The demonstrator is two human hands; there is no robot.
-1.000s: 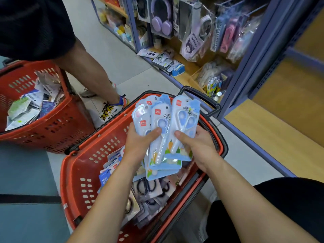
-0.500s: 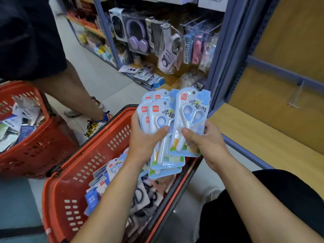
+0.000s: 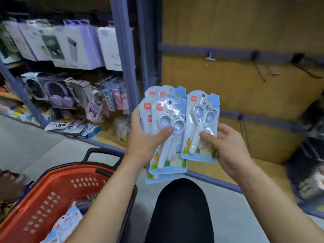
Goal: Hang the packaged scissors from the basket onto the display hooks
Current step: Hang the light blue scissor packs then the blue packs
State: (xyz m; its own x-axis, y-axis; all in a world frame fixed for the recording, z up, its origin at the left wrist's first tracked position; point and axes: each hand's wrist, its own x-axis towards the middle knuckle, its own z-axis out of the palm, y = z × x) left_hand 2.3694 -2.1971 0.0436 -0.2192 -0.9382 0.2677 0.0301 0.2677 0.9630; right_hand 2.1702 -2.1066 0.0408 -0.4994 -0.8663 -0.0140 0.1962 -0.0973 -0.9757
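Packaged scissors (image 3: 166, 135) are sitting fanned in a stack in the left hand (image 3: 145, 142), whose thumb is pressing across the front blister pack while the fingers are wrapping behind the cards. The right hand (image 3: 228, 151) is gripping one separate pack (image 3: 200, 127) by its lower right corner, thumb on the front, holding it upright just beside the stack and overlapping its edge. Both are being held in the air above the person's black-clad knee (image 3: 180, 207). Lower left, the red basket (image 3: 57, 195) is standing on the floor with its black handle (image 3: 101, 153) raised, and another blue pack (image 3: 68, 223) is lying inside it. Beyond the hands, a wooden back panel (image 3: 245, 23) is carrying blue rails (image 3: 228, 51) with a clear display hook (image 3: 209, 57) and dark hooks (image 3: 303, 65) jutting out. Farther left, boxed headphones (image 3: 59, 95) are crowding the neighbouring shelves, blurred.
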